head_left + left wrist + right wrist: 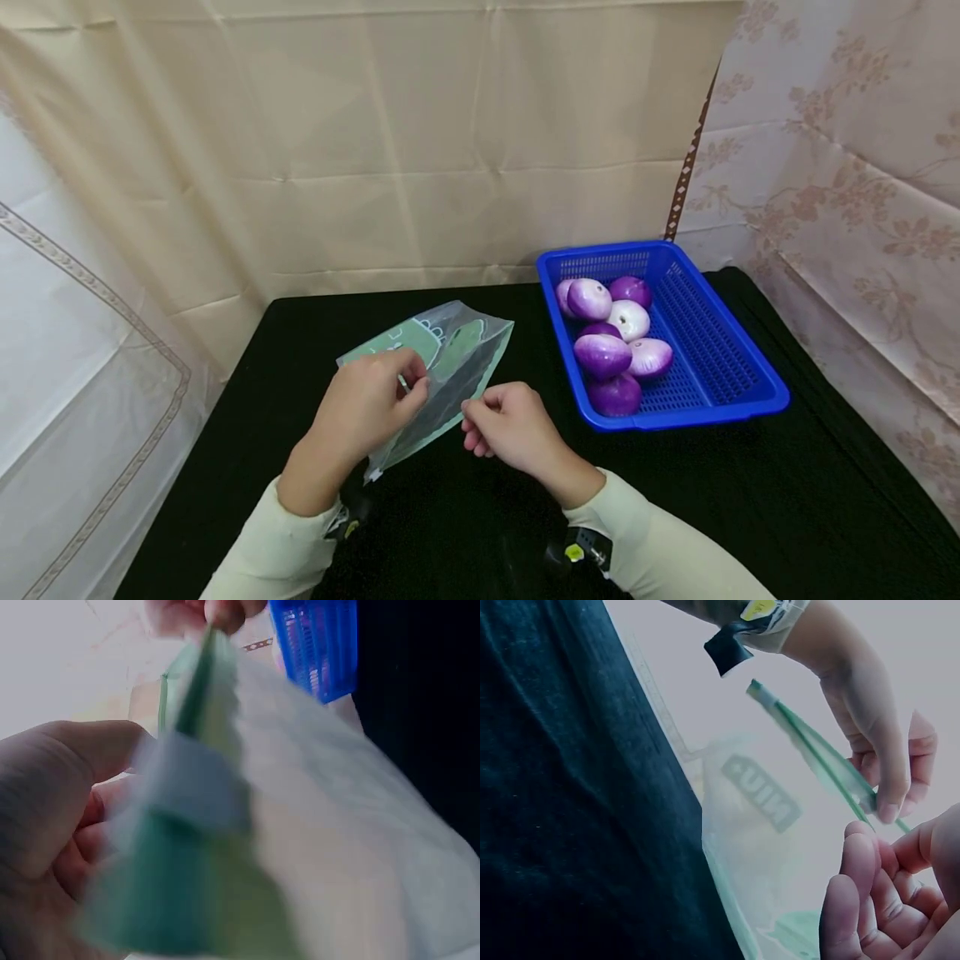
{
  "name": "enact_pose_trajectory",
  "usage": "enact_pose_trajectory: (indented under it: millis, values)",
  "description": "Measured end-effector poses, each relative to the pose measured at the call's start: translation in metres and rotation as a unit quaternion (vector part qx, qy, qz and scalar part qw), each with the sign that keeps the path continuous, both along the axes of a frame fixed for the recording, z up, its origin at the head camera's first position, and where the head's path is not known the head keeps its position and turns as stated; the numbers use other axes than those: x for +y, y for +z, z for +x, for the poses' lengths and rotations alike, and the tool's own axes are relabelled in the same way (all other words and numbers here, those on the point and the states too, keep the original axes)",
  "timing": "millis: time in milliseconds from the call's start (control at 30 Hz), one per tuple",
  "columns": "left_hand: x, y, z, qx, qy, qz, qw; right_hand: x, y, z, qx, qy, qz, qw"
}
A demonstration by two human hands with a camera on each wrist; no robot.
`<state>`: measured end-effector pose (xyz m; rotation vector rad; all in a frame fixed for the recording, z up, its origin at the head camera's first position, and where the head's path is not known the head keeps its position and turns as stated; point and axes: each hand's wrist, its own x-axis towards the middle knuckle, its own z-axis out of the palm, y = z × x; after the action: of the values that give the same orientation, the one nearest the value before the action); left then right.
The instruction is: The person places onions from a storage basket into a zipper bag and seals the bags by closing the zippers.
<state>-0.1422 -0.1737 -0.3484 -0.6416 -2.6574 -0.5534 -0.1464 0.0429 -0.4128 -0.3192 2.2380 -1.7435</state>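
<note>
A translucent slider zip bag (459,340) with green print is held up over the dark table. My left hand (367,398) pinches the green zip edge of the bag's mouth, thumb against the fingers. At the other side of that mouth, my right hand (513,423) pinches the edge between thumb and forefinger, its other fingers curled. The right wrist view shows the zip strip (810,742) parted a little, the hands close together. A whitish slider (191,780) sits on the strip near the left hand, blurred in the left wrist view.
To the right, a blue plastic basket (720,350) holds several purple and white onions (602,356) on its left side. Black cloth covers the table (750,492). A beige curtain (375,150) hangs behind, with pale patterned cloth on both sides.
</note>
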Motion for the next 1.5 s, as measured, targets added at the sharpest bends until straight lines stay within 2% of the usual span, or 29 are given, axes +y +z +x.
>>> enact_pose_trajectory:
  millis: [267, 467, 600, 767, 1000, 1233, 1367, 1500]
  values:
    - [-0.006, 0.035, -0.019, 0.006, -0.012, -0.027, 0.9995, 0.002, 0.008, -0.004, 0.005, -0.015, 0.011, 0.9998]
    - [-0.013, 0.049, -0.031, -0.006, -0.011, -0.032, 0.9994, 0.005, 0.006, -0.004, 0.003, -0.016, 0.022, 0.9996]
    - [-0.019, 0.050, -0.038, -0.013, -0.002, -0.030, 0.9995, 0.009, 0.003, -0.006, -0.004, -0.023, 0.034, 0.9991]
    - [-0.028, 0.051, -0.045, 0.011, 0.008, -0.020, 0.9997, 0.015, -0.003, -0.007, -0.008, -0.025, 0.051, 0.9984]
    - [-0.042, 0.054, -0.048, 0.035, 0.034, -0.002, 0.9988, 0.023, -0.008, -0.007, 0.003, -0.029, 0.083, 0.9961]
    - [-0.044, 0.048, -0.052, 0.047, 0.064, 0.019, 0.9967, 0.028, -0.009, -0.008, 0.016, -0.032, 0.103, 0.9940]
    - [-0.045, 0.041, -0.051, 0.035, 0.071, 0.038, 0.9961, 0.028, -0.009, -0.009, 0.011, -0.027, 0.102, 0.9944]
    - [-0.046, 0.031, -0.053, 0.000, 0.078, 0.056, 0.9953, 0.026, -0.008, -0.010, 0.012, -0.017, 0.097, 0.9950]
